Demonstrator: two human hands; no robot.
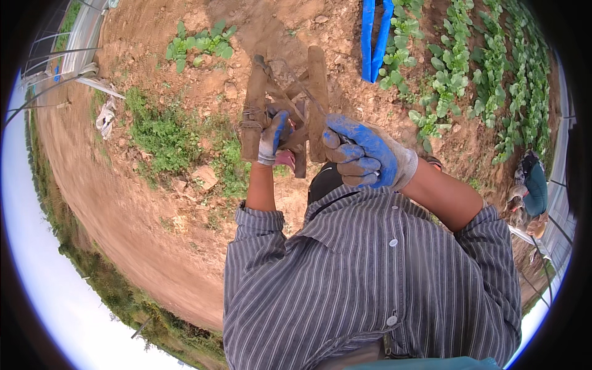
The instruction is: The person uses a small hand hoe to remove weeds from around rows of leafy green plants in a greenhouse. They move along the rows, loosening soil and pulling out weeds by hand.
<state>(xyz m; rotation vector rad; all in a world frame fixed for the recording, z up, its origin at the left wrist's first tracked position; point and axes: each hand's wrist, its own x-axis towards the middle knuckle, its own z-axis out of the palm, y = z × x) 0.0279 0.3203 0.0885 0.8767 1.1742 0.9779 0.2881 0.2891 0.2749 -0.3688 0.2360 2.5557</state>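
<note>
My left hand (276, 132), in a dirty blue-and-white work glove, is curled around part of a small wooden frame (317, 104), perhaps a low stool. Two thick weathered bars form its sides, with crossed slats between them. Metal wire (252, 119) is wound about the left bar. My right hand (365, 155), gloved alike, is closed around the handle of a thin metal tool (311, 96). Its slender shaft reaches up and left across the frame; the tool's exact kind is unclear. Something pink (286, 159) shows below my left hand.
Rows of leafy green plants (448, 69) grow on the right, beside a folded blue strip (367, 55). Weeds (162, 134) and a stone (204, 178) lie to the left. A crouching person (534, 189) is at the far right. Plastic sheeting (85, 39) edges the upper left.
</note>
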